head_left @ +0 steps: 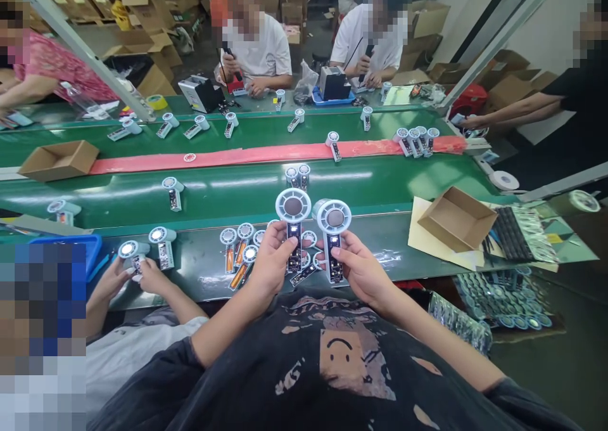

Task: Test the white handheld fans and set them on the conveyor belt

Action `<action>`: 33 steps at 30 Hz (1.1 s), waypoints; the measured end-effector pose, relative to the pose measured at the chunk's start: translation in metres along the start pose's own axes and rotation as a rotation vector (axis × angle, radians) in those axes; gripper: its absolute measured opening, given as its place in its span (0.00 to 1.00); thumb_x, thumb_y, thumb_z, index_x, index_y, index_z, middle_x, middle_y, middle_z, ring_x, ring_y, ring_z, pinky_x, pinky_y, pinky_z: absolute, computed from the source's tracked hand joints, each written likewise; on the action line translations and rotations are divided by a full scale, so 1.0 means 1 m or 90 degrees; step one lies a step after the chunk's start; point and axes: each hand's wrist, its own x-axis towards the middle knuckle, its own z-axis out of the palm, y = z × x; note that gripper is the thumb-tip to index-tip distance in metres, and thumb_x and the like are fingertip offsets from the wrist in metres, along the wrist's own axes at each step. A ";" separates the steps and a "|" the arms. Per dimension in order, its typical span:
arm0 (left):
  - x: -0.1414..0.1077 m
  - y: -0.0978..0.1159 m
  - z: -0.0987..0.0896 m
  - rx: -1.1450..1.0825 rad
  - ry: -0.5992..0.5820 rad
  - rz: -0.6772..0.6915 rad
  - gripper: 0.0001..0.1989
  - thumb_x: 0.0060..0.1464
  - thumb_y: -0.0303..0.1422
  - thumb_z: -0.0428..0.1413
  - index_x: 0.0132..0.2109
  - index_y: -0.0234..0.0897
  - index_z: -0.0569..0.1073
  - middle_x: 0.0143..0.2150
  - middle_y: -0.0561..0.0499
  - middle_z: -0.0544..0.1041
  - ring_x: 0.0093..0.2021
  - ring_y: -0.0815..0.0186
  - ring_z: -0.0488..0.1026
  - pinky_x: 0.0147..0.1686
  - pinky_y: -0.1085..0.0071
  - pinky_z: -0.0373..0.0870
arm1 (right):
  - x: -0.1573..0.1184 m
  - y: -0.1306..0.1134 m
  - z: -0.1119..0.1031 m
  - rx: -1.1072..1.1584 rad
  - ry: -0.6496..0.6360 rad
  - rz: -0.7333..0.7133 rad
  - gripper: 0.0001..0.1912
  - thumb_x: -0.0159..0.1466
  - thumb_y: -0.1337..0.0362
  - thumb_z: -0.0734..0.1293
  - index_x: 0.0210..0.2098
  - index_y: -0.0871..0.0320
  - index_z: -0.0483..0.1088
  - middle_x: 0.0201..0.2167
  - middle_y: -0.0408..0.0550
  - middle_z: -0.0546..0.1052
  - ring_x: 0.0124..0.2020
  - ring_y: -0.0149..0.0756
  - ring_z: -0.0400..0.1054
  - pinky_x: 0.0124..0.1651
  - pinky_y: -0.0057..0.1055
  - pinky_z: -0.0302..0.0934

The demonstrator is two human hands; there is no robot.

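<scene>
Two light-blue handheld fans with bare circuit boards in their handles are held up side by side over the bench edge. My left hand (pixel 273 257) is closed round the handle of one fan (pixel 293 206), thumb on its board. The other fan (pixel 334 218) is gripped by my right hand (pixel 358 263), its thumb likewise on the board. A small light glows on each board. Behind and beside my left hand lie several more fans, some with orange parts showing in the handle (pixel 230 258). Part of that group is hidden by my hands.
A green conveyor (pixel 237 199) with scattered fans runs across, split by a red strip (pixel 266 154). Cardboard boxes stand at right (pixel 458 218) and far left (pixel 59 158). A co-worker's hands (pixel 137 276) hold a fan at left. Across the belt sit two people near black devices (pixel 334 83).
</scene>
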 end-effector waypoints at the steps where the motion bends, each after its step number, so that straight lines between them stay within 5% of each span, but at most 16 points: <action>1: 0.001 -0.003 0.005 0.004 0.003 -0.001 0.22 0.43 0.34 0.68 0.44 0.40 0.68 0.44 0.49 0.79 0.38 0.62 0.80 0.35 0.67 0.78 | 0.001 -0.003 -0.005 0.001 -0.003 0.001 0.28 0.50 0.56 0.79 0.48 0.49 0.70 0.38 0.43 0.81 0.34 0.38 0.75 0.39 0.37 0.70; 8: 0.014 -0.021 0.050 0.029 0.021 -0.029 0.24 0.42 0.36 0.68 0.44 0.41 0.66 0.43 0.49 0.79 0.36 0.60 0.81 0.31 0.66 0.78 | 0.008 -0.028 -0.047 0.031 0.002 0.020 0.27 0.50 0.58 0.79 0.47 0.50 0.71 0.37 0.43 0.81 0.33 0.38 0.76 0.38 0.35 0.70; 14: 0.022 -0.041 0.088 0.038 0.002 -0.058 0.22 0.44 0.35 0.67 0.43 0.42 0.66 0.43 0.50 0.79 0.39 0.59 0.81 0.38 0.61 0.81 | 0.021 -0.048 -0.092 0.036 0.001 0.026 0.25 0.50 0.58 0.79 0.46 0.49 0.73 0.37 0.42 0.82 0.34 0.37 0.76 0.39 0.36 0.69; 21: 0.024 -0.051 0.120 0.012 -0.035 -0.033 0.30 0.40 0.38 0.73 0.49 0.44 0.68 0.49 0.49 0.78 0.44 0.56 0.81 0.47 0.56 0.79 | 0.034 -0.068 -0.115 0.035 -0.055 -0.004 0.27 0.49 0.61 0.81 0.47 0.47 0.75 0.44 0.43 0.82 0.48 0.41 0.75 0.55 0.42 0.68; 33: 0.008 -0.043 0.106 0.005 0.080 0.026 0.28 0.40 0.35 0.73 0.47 0.44 0.69 0.50 0.49 0.79 0.48 0.58 0.79 0.51 0.59 0.76 | 0.045 -0.065 -0.097 0.051 -0.152 -0.002 0.23 0.52 0.58 0.81 0.47 0.48 0.78 0.48 0.45 0.81 0.49 0.43 0.76 0.56 0.45 0.70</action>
